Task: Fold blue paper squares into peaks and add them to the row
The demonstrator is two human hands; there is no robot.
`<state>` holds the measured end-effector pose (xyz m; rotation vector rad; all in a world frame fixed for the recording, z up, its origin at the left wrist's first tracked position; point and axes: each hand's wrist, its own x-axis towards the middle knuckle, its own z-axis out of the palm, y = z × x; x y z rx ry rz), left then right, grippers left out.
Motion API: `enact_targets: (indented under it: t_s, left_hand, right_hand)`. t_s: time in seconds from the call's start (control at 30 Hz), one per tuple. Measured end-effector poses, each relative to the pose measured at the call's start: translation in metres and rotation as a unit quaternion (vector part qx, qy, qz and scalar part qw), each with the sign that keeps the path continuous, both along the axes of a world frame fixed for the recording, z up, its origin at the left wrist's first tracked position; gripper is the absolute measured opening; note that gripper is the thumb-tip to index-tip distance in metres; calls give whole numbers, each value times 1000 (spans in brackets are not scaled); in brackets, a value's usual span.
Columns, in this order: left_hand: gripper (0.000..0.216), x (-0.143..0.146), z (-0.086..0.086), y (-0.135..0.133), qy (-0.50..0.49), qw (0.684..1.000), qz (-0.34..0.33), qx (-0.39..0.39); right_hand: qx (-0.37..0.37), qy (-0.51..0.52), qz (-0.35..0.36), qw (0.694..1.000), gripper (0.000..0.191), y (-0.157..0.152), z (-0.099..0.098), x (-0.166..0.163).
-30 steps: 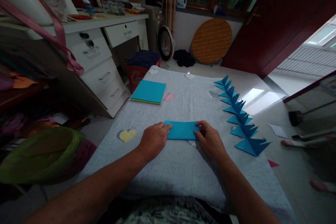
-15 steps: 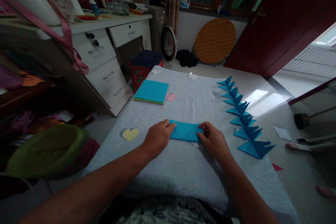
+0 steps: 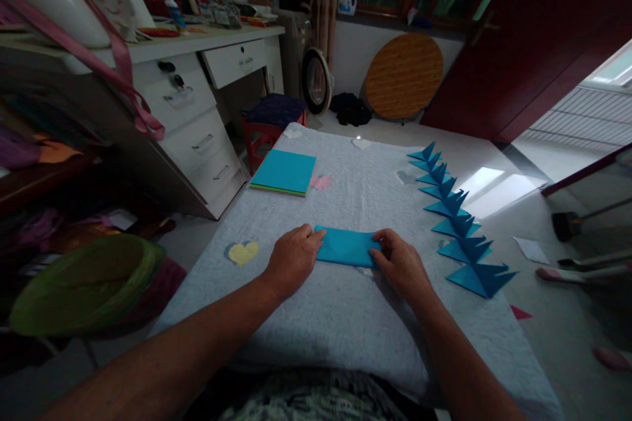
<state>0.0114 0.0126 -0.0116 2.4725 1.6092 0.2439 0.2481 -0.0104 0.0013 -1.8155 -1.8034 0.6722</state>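
A sheet of blue paper (image 3: 347, 247), folded into a long rectangle, lies across the cloth-covered table in front of me. My left hand (image 3: 295, 251) grips its left end, thumb on top. At the right end, my right hand (image 3: 399, 255) pinches the paper between thumb and fingers; the fingertips under it are partly hidden. To the right stands a slanting row of several folded blue paper cranes (image 3: 457, 223), apart from my hands. A stack of square coloured paper (image 3: 284, 172), blue on top, sits at the far left of the table.
Heart patterns mark the grey tablecloth (image 3: 316, 322). Left of the table are a white drawer desk (image 3: 197, 138) and a bin with a green liner (image 3: 89, 283). Behind it are a stool (image 3: 274, 112), an open washing-machine door (image 3: 316, 81) and a round wooden tabletop (image 3: 405, 75).
My left hand has shifted slightly to the left along the folded paper, and more of its left end shows. My right hand has barely moved.
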Motion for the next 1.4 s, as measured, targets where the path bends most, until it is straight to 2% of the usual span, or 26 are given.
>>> enact_targets:
  t_s: [0.23, 0.47, 1.4]
  left_hand:
    - [29, 3, 4, -1, 29, 999, 16, -12]
    - [29, 4, 4, -3, 63, 998, 19, 10]
    - [31, 5, 2, -4, 96, 994, 9, 42]
  right_hand:
    - [-5, 8, -5, 1000, 24, 0, -1, 0]
    - [-8, 3, 3, 1000, 23, 0, -1, 1]
    - [9, 17, -9, 1000, 23, -1, -2, -2]
